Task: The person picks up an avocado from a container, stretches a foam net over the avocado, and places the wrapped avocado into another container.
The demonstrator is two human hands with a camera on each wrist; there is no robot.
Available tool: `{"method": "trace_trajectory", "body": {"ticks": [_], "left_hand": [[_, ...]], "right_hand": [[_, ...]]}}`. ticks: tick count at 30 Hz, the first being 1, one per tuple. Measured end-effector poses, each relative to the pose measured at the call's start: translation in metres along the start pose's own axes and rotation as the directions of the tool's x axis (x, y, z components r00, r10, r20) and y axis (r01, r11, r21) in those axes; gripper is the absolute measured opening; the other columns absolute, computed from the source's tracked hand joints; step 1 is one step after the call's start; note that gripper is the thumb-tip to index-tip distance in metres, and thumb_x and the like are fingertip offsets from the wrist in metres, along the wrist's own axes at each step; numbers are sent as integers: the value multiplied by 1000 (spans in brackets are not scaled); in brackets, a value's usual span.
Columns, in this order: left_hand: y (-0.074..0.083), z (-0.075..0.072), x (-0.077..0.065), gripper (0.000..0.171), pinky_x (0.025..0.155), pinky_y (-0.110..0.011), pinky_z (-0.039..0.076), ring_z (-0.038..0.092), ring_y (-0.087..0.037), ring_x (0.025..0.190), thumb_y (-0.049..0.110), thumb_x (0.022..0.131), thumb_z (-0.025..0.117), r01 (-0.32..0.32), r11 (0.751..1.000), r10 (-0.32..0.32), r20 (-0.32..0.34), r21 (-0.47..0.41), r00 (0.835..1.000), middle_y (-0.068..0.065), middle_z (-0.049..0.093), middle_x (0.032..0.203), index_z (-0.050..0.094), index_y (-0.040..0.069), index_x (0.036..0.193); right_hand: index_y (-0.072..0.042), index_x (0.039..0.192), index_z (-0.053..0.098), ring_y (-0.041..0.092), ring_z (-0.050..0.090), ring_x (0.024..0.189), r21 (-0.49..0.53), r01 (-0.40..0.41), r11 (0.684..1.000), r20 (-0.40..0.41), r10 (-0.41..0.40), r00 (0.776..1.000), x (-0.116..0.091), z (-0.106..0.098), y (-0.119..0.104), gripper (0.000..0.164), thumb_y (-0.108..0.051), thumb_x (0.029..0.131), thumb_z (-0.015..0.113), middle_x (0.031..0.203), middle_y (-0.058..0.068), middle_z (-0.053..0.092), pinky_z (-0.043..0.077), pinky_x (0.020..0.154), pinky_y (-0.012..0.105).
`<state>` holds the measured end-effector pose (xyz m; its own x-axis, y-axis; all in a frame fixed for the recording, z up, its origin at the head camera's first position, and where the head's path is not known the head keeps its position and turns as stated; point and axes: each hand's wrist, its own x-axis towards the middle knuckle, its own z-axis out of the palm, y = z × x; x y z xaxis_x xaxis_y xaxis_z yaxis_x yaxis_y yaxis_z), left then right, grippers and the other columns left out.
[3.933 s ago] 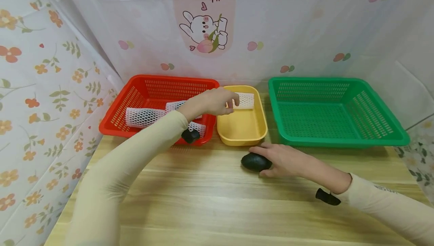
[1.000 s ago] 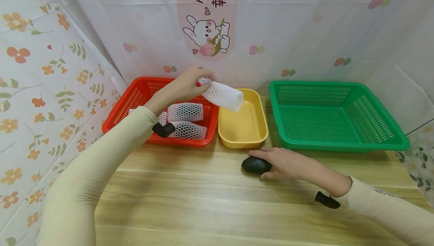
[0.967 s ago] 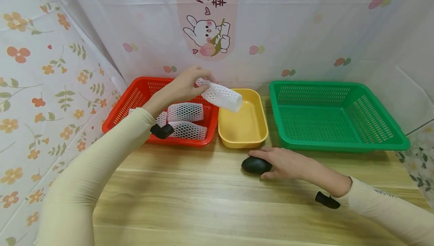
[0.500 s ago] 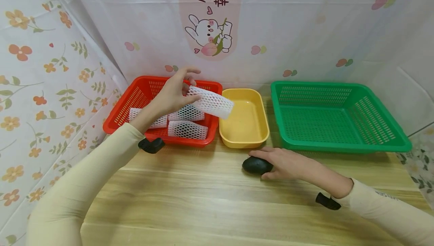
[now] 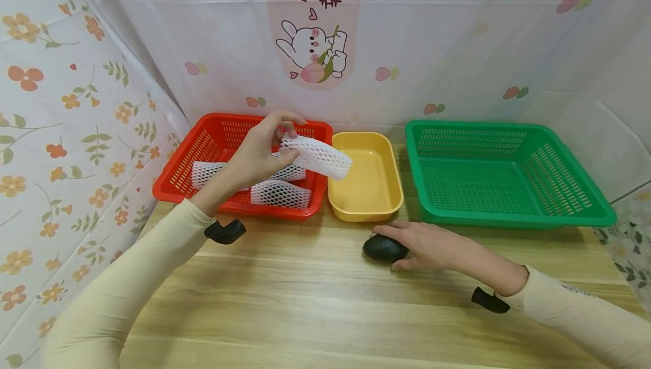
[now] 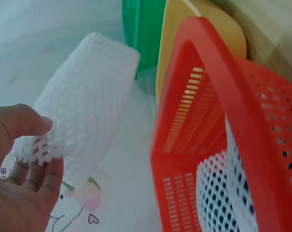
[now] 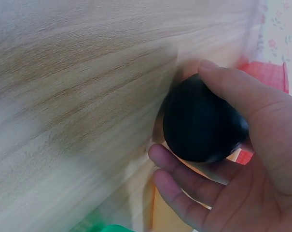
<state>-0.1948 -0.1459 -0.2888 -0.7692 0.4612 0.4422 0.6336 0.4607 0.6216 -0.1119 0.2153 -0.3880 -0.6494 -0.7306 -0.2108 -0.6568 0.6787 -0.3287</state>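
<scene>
My left hand (image 5: 258,153) pinches one end of a white foam net sleeve (image 5: 319,157) between thumb and fingers, holding it up over the right side of the red basket (image 5: 161,183). The sleeve's free end slants down toward the yellow basin (image 5: 367,191). In the left wrist view, the thumb presses on the mesh with the fingers behind it, and the sleeve looks unfilled. On the table in front of the basin, my right hand (image 5: 429,244) grips a dark avocado (image 5: 385,248), thumb on one side and fingers on the other, as the right wrist view shows.
Several net sleeves (image 5: 281,194) lie in the red basket, with something dark showing through the mesh. To the right of the basin stands a green basket (image 5: 513,220). A printed cloth (image 5: 437,35) hangs right behind the containers. The wooden table (image 5: 305,312) extends in front.
The left hand, earlier reaching over the yellow basin where the net sleeve lay, has lifted it and drawn it left and slightly down toward the red basket. The right hand has stayed on the avocado.
</scene>
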Motion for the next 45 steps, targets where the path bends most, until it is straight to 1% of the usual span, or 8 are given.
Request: {"method": "trace_trajectory", "body": {"ticks": [6, 17, 28, 32, 35, 39, 42, 45], "left_hand": [[6, 10, -3, 51, 86, -37, 55, 55, -19, 101, -1, 88, 76, -23, 996, 21, -24, -84, 999, -3, 59, 110, 53, 10, 132], [15, 21, -6, 47, 84, -35, 54, 55, -19, 101, 2, 89, 75, -44, 993, 42, -22, -112, 999, -2, 59, 110, 54, 8, 131], [16, 28, -7, 45, 85, -34, 52, 55, -18, 101, 3, 90, 74, -38, 994, 39, 0, -100, 999, -2, 59, 111, 55, 9, 130], [16, 32, -7, 43, 84, -35, 52, 54, -16, 102, 3, 90, 74, -64, 991, 64, -6, -119, 998, -2, 60, 110, 56, 7, 129], [18, 35, -6, 43, 82, -35, 52, 54, -16, 101, 1, 90, 74, -83, 987, 82, -18, -135, 996, -3, 60, 111, 56, 6, 128], [20, 41, -5, 43, 83, -36, 54, 55, -16, 103, -1, 89, 73, -113, 981, 109, -36, -159, 993, -5, 60, 113, 56, 5, 128], [23, 46, -4, 44, 81, -36, 53, 54, -17, 105, -3, 89, 72, -137, 975, 131, -46, -173, 990, -6, 58, 115, 55, 3, 129], [27, 51, -3, 45, 74, -32, 50, 54, -18, 101, -3, 89, 73, -147, 972, 139, -57, -185, 989, -5, 58, 115, 54, 4, 130]], "right_hand": [[-10, 151, 45, 35, 63, 108, -1, -20, 1000, 11, 20, 1000, -1, -2, -2, 83, -38, 84, 85, 133, 16, 58, 53, 87, 51], [-7, 158, 32, 35, 58, 121, 10, -3, 1000, -15, 3, 1000, -4, -20, -8, 98, -38, 82, 87, 146, 19, 49, 51, 94, 49], [-9, 156, 35, 32, 54, 127, 40, 15, 999, -13, -15, 1000, -6, -29, -12, 92, -40, 85, 84, 149, 14, 47, 50, 97, 49], [-8, 152, 42, 29, 59, 120, 86, 17, 996, -100, -8, 995, -5, -42, -19, 80, -41, 89, 79, 140, 12, 56, 53, 91, 46], [-4, 142, 53, 25, 63, 111, 143, 64, 988, -285, -21, 958, 0, -52, -24, 61, -31, 92, 78, 127, 9, 64, 56, 85, 39], [-1, 126, 63, 22, 65, 104, 271, 134, 953, -515, 26, 857, 9, -64, -27, 39, -10, 92, 78, 115, 7, 67, 56, 84, 30], [1, 121, 65, 24, 66, 104, 447, 207, 870, -584, 109, 805, 14, -68, -29, 33, -1, 91, 76, 114, 10, 67, 54, 88, 29], [5, 114, 66, 26, 65, 99, 599, 313, 737, -624, 186, 759, 20, -69, -33, 25, 6, 90, 74, 110, 16, 66, 54, 89, 29]]}}
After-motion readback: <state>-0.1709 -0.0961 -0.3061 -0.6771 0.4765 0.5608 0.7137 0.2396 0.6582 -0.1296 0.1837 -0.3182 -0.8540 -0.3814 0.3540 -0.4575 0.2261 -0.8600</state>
